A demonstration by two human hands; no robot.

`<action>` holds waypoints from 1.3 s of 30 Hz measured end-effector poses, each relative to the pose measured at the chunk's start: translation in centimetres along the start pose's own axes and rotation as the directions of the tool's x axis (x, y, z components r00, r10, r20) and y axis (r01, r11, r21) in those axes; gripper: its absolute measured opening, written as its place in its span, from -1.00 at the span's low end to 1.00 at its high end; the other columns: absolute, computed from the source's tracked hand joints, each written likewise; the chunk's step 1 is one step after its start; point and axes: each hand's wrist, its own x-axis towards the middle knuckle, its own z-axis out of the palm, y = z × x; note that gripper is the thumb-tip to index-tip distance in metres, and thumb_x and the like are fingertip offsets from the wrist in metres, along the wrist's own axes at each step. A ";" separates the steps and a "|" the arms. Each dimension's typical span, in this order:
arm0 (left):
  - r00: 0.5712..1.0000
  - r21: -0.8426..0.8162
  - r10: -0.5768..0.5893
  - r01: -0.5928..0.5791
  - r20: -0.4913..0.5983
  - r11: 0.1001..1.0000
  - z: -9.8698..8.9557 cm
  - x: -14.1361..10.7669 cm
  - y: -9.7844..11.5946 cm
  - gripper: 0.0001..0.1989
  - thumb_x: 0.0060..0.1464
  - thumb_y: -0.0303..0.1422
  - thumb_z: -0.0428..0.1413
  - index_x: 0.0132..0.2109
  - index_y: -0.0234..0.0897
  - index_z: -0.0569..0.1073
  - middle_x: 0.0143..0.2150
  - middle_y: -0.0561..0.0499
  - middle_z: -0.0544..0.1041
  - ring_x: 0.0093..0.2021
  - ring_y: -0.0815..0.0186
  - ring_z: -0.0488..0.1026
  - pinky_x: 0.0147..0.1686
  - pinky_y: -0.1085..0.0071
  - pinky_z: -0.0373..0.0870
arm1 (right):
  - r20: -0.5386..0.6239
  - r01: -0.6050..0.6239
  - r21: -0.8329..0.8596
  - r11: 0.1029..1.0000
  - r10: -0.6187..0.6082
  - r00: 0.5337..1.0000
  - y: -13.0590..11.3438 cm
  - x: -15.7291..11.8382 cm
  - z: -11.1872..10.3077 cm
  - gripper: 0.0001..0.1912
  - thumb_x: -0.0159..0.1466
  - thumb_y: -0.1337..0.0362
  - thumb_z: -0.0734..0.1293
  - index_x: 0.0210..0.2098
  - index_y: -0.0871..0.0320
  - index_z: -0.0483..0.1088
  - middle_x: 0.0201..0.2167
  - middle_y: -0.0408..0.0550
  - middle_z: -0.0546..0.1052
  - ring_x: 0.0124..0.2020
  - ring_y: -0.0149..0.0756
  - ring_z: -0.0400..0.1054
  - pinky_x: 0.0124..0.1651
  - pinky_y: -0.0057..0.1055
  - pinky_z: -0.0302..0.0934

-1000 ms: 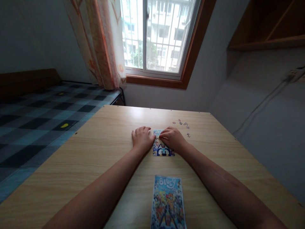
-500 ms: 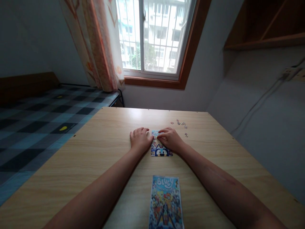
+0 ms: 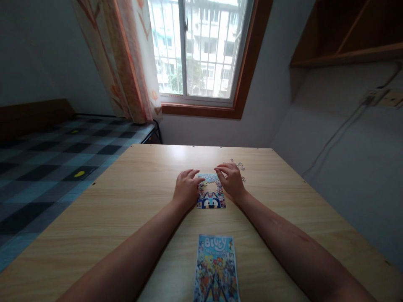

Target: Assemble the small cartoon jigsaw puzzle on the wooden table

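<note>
A jigsaw puzzle point(image 3: 211, 204) lies flat on the wooden table, with a blue cartoon dog's face at its near edge. Bare wood shows through a gap in its middle. My left hand point(image 3: 187, 186) rests at the puzzle's left edge, fingers spread and the thumb reaching over the pieces. Just above the puzzle's right side is my right hand point(image 3: 232, 180), its thumb and forefinger tips drawn together. Whether a piece is between them is too small to tell. Several loose puzzle pieces point(image 3: 241, 166) lie beyond the right hand, which partly hides them.
A printed picture sheet point(image 3: 216, 268) marked "Bluey" lies nearer to me on the table point(image 3: 141, 239). To the left is a bed with a checked cover point(image 3: 78, 147). A curtained window point(image 3: 204, 50) is ahead; a shelf point(image 3: 346, 56) hangs at right.
My right hand has lifted away from the puzzle's middle to the right, uncovering the gap. The left hand stays at the edge. The whole view has shifted slightly.
</note>
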 end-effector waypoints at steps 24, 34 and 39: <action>0.995 0.067 -0.038 0.032 0.095 0.997 -0.1 -0.1 0.5 -0.53 0.09 -0.52 0.10 0.07 0.00 0.63 0.37 -0.05 0.36 0.28 0.02 0.29 0.21 0.03 0.29 | 0.050 -0.021 -0.170 0.985 0.030 0.998 0.0 -0.2 -0.3 -0.85 0.35 0.20 0.38 -0.24 -0.02 0.64 0.26 -0.06 0.43 0.40 0.02 0.08 0.41 0.16 -0.12; 0.990 0.051 -0.040 0.034 0.138 0.998 0.5 0.1 0.2 -0.57 0.13 -0.49 0.09 0.04 0.05 0.64 0.35 -0.02 0.38 0.30 0.01 0.25 0.21 0.01 0.27 | 0.014 -0.009 -0.127 0.992 0.011 1.000 0.1 -0.2 -0.2 -0.58 0.43 0.08 0.24 -0.47 0.10 0.51 0.18 0.01 0.48 0.39 0.01 0.10 0.42 0.18 -0.13; 0.989 0.067 -0.035 0.025 0.144 0.997 0.5 0.1 0.2 -0.57 0.14 -0.48 0.07 0.05 0.06 0.63 0.34 -0.04 0.39 0.30 0.02 0.26 0.19 0.02 0.29 | 0.008 -0.016 -0.094 0.995 0.017 1.000 0.1 -0.1 -0.2 -0.55 0.46 0.08 0.18 -0.44 0.09 0.51 0.13 0.00 0.52 0.36 -0.03 0.14 0.43 0.17 -0.16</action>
